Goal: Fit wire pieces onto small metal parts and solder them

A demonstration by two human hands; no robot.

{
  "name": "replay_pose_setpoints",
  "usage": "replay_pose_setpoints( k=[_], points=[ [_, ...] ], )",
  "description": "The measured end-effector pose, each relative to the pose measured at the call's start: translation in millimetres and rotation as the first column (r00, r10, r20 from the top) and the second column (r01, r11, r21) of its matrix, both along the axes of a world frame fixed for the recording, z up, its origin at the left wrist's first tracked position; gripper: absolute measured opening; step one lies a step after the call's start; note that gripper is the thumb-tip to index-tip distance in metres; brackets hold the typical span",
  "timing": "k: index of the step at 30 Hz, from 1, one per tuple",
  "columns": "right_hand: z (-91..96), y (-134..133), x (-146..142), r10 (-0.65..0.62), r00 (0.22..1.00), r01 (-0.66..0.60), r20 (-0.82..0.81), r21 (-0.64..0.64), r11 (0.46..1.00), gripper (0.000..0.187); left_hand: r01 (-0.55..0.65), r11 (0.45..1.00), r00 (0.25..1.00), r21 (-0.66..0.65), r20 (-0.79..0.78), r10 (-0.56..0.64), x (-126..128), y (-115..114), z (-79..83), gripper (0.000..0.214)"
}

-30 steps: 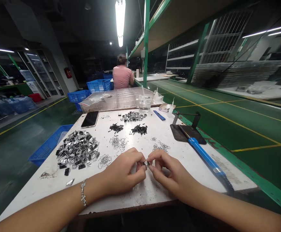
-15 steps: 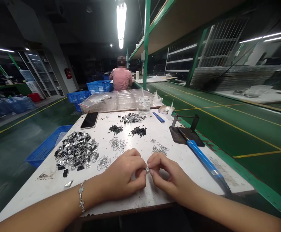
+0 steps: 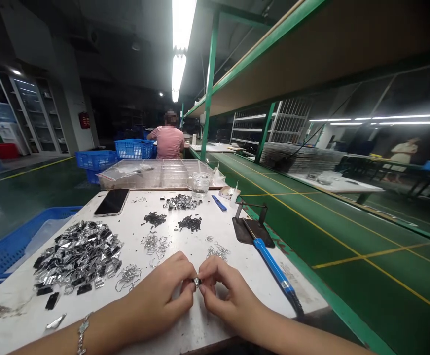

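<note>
1. At the far left a blue crate [image 3: 4, 246] sits beside the worktop [image 3: 133, 236], low at its edge; what lies inside cannot be made out.
2. A big heap of shiny metal clips [image 3: 76, 256] covers the left of the worktop, close to the left arm, so likely the bulk pile of pieces kept within easy reach.
3. A phone [image 3: 112, 202] lies face up behind the heap, apart from the parts.
4. Smaller sorted piles sit mid-worktop: wire springs [image 3: 156, 244], dark small parts [image 3: 190, 223] and a silvery pile [image 3: 181, 201], each kind kept separate.
5. The left hand [image 3: 159, 301] and right hand [image 3: 224, 293] meet at the near edge, fingertips of both pinched on one small metal piece [image 3: 196, 282], held just above the worktop between them; the two-sided grip looks meant to steady so tiny a part.
6. Behind, a clear compartment tray [image 3: 156, 172] and a glass [image 3: 200, 184] stand; their contents are unclear.
7. On the right a blue-handled soldering iron [image 3: 270, 259] rests with its tip on a dark stand [image 3: 254, 229], keeping the tip clear of the parts.
</note>
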State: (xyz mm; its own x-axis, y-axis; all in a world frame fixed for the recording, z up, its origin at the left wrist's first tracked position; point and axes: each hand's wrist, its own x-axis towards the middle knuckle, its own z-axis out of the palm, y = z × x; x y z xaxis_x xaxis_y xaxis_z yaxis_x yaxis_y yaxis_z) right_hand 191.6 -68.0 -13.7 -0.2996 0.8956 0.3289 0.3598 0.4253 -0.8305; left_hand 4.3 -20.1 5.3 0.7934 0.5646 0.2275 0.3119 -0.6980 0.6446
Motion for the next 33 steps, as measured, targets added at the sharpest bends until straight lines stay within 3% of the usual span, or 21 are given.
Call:
replay_pose_setpoints(
  k=[8, 18, 26, 33],
  points=[
    [-7.2, -1.3, 2.9, 0.003, 0.999, -0.003, 0.04, 0.004, 1.0, 0.023, 0.065, 0.989, 0.998, 0.132, 0.001, -0.066, -0.1, 3.6, -2.7, 0.01],
    [-6.4, 4.1, 0.7, -0.051, 0.996, 0.045, 0.072, 0.082, 0.996, 0.02, 0.005, 0.978, 1.0, 0.21, 0.004, -0.006, -0.5, 9.9, -5.4, 0.01],
    [-2.7, 7.0, 1.3, -0.068, 0.995, 0.063, 0.078, 0.061, 0.996, 0.016, 0.022, 0.955, 1.0, 0.297, -0.016, -0.018, -1.5, 10.4, -4.1, 0.017],
    [-7.8, 9.2, 1.3, -0.084, 0.99, 0.06, 0.116, 0.197, 0.979, 0.018, 0.035, 0.943, 0.999, 0.331, -0.023, -0.029, -1.8, 11.5, -5.5, 0.016]
  ],
)
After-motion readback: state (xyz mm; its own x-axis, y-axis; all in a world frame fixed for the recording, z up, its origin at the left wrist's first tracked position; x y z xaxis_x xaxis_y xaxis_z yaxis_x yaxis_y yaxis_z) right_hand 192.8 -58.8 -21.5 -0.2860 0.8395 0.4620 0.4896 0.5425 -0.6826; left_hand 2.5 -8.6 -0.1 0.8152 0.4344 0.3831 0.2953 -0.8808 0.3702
